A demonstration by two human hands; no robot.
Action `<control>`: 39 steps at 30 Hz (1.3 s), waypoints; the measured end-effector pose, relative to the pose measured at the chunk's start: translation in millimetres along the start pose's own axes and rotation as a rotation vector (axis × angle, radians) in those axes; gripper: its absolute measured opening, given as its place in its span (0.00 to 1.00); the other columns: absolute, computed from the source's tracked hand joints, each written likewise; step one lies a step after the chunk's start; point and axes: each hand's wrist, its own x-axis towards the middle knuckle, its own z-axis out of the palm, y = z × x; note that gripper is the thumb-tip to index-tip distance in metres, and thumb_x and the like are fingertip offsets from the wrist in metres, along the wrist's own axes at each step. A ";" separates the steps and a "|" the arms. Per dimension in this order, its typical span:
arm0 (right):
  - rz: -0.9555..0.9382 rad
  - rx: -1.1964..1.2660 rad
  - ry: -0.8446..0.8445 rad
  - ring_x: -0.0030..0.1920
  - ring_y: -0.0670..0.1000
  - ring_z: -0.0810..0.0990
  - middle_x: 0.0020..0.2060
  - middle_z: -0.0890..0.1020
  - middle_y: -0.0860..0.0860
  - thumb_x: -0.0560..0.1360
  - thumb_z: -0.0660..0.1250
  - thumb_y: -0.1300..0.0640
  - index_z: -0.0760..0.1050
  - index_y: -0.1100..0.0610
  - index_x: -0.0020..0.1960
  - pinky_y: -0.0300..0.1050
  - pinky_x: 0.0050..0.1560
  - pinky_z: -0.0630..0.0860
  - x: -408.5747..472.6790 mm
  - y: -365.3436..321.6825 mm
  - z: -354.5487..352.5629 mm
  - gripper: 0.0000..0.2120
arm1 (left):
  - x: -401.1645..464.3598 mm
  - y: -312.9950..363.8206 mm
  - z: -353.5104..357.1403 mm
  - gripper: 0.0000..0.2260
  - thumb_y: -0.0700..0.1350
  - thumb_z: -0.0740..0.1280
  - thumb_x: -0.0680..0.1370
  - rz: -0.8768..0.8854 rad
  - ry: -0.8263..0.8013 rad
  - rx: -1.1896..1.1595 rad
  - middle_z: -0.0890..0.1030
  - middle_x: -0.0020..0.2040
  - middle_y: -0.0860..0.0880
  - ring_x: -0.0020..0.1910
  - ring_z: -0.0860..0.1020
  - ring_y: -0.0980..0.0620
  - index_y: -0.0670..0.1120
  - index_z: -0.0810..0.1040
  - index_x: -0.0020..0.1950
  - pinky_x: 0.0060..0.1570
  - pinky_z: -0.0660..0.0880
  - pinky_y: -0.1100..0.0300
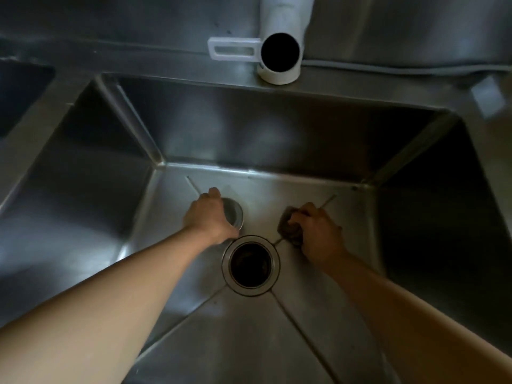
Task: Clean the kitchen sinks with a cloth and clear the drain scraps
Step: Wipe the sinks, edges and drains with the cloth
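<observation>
I look down into a deep stainless steel sink (291, 139). Its round drain (250, 265) lies open in the middle of the floor, dark inside. My left hand (206, 217) grips a round metal drain strainer basket (235, 214) just behind and left of the drain. My right hand (318, 231) is closed on a dark bunched cloth (289, 225), which is pressed on the sink floor to the right of the drain.
A white plastic spout pipe (279, 55) with a flat white handle (231, 48) hangs over the sink's back rim. A second basin (16, 98) shows at the far left edge. Steel walls rise steeply on all sides.
</observation>
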 end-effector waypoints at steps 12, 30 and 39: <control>0.169 0.196 0.005 0.55 0.55 0.78 0.56 0.77 0.53 0.69 0.72 0.59 0.76 0.50 0.57 0.41 0.51 0.72 -4.3 27.1 -16.9 0.18 | 14.0 55.1 30.7 0.36 0.49 0.75 0.66 0.135 0.035 0.049 0.67 0.66 0.44 0.63 0.71 0.43 0.44 0.63 0.69 0.54 0.73 0.50; 0.229 -0.018 -0.351 0.54 0.62 0.76 0.64 0.62 0.60 0.72 0.68 0.58 0.61 0.58 0.67 0.48 0.51 0.74 -51.8 -45.4 2.9 0.27 | -18.6 17.2 6.3 0.34 0.42 0.71 0.72 0.183 0.032 0.080 0.63 0.71 0.47 0.70 0.65 0.45 0.46 0.59 0.74 0.61 0.70 0.50; 0.284 0.289 -0.285 0.57 0.56 0.75 0.59 0.73 0.58 0.72 0.64 0.65 0.69 0.57 0.60 0.36 0.48 0.65 -72.1 -93.0 -7.4 0.17 | -78.3 -28.9 -32.4 0.32 0.45 0.71 0.72 0.112 -0.063 0.071 0.69 0.68 0.46 0.66 0.70 0.45 0.46 0.62 0.73 0.61 0.72 0.54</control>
